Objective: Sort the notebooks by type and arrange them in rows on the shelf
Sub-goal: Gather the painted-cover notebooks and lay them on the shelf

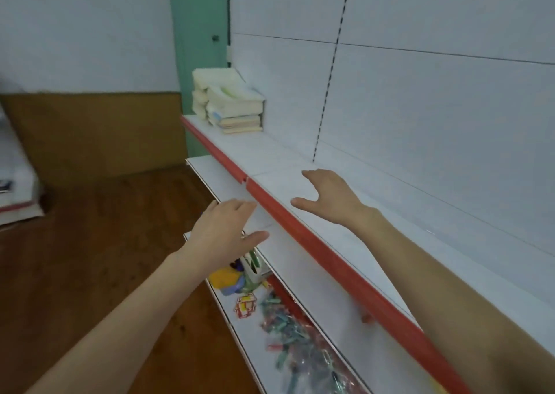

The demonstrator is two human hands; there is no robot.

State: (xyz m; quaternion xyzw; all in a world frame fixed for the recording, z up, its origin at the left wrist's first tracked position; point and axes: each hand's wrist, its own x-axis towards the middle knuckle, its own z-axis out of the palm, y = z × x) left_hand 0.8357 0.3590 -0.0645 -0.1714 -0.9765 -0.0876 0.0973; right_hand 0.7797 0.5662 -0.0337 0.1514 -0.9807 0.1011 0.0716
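Right hand (327, 196): I've got it out over the top shelf (288, 159), palm down, fingers straight, thumb spread wide, holding nothing. I can't tell if it touches the board or is just above it. I read it as a reach along the bare board toward the far end.

Left hand (223, 231): lower, in front of the red edge strip (330, 261), fingers straight, thumb out, also empty. It looks placed to take the other side of a stack.

Notebooks (234, 105): two stacks lying flat at the far end of that shelf, close to the back panel and well apart from both hands. The stacks look mixed, so I judge the sorting not done and the rows not begun.

The bottom shelf (249, 342) below my left hand holds loose coloured stationery (285, 330), not task items. There's a blurred pile (15, 195) at far left; I can't tell if it's notebooks.
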